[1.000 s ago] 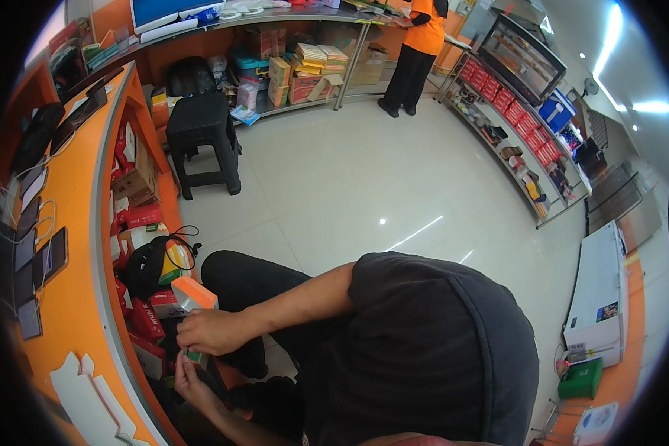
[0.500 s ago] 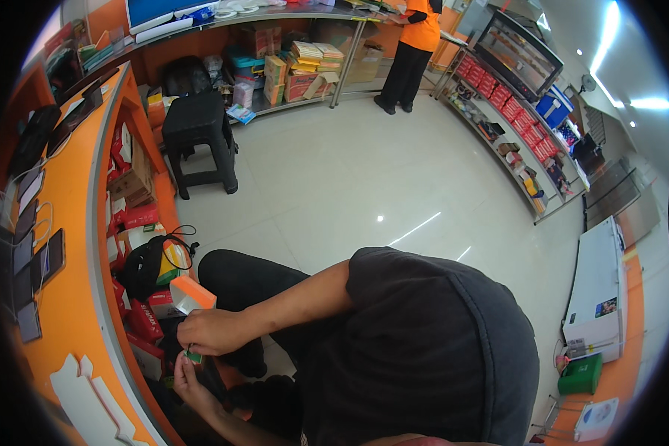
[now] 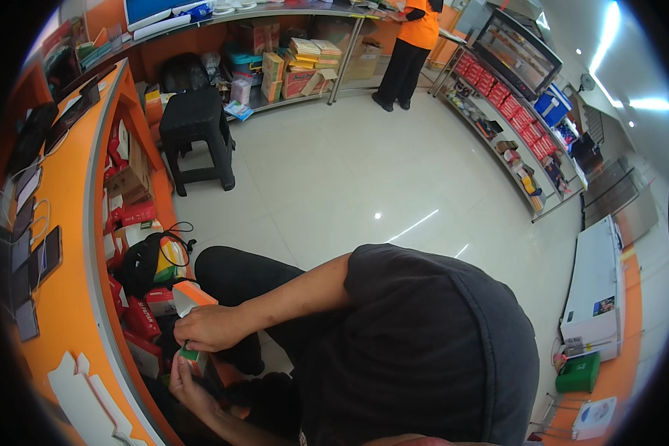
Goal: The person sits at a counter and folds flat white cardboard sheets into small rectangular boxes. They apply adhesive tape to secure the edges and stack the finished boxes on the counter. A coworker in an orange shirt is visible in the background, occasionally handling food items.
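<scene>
Your left hand (image 3: 189, 388) was nearest, its fingertips pinching the near side of a small green, white and orange cardboard carton (image 3: 194, 358) low beside the counter. Your right hand (image 3: 209, 327) met it from above, fingers curled and grasping the carton's upper edge. Compared with the two preceding frames, more of the carton's green end and pale side showed below your right hand. In my judgement it had been turned or lifted slightly between your fingers, and handling remained unfinished.

Just beyond your right hand stood a tilted orange-and-white folded cardboard piece (image 3: 195, 291); whether it joined the carton could not be told. Past it lay red-and-white cardboard boxes (image 3: 143, 320) and a soft black bag with a cord (image 3: 138, 266). To their left ran the orange-topped counter (image 3: 82, 290). Farther off stood a black plastic stool (image 3: 195, 123), then a co-worker in an orange shirt (image 3: 419, 31).
</scene>
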Demonstrator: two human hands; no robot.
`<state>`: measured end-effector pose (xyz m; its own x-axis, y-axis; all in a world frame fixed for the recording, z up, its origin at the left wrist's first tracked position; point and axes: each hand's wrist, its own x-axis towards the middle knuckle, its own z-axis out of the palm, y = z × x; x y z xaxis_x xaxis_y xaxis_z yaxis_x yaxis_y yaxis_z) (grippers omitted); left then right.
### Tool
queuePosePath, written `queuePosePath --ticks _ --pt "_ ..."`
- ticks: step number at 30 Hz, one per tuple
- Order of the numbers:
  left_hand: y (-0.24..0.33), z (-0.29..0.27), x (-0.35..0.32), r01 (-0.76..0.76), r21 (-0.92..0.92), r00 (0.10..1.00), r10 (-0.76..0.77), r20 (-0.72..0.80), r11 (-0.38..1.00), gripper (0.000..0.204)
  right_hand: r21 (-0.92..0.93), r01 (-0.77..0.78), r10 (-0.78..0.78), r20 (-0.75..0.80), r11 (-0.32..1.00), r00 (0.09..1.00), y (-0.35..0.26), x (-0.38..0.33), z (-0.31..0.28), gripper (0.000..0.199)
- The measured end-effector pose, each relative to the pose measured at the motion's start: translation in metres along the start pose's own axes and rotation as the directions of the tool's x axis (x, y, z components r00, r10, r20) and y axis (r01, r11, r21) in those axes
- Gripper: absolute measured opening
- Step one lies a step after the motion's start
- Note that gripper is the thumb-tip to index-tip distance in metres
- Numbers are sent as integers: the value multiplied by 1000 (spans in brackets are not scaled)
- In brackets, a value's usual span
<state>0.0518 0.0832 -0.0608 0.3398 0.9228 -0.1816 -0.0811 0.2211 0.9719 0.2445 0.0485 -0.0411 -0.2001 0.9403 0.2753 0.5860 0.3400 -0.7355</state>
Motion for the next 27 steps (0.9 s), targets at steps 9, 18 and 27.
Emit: queuePosePath --ticks 9,18,27 --pt "-1 -6 0 -79 151 997 76 28 985 30 -92 122 -128 -66 988 990 2 2 10 16" --pt "3 -26 13 -413 429 893 265 365 803 23 389 -445 339 312 807 887 8 7 5 24" --pt "-10 -28 9 -343 455 909 412 -59 822 25 567 -669 472 476 481 742 26 22 15 20"
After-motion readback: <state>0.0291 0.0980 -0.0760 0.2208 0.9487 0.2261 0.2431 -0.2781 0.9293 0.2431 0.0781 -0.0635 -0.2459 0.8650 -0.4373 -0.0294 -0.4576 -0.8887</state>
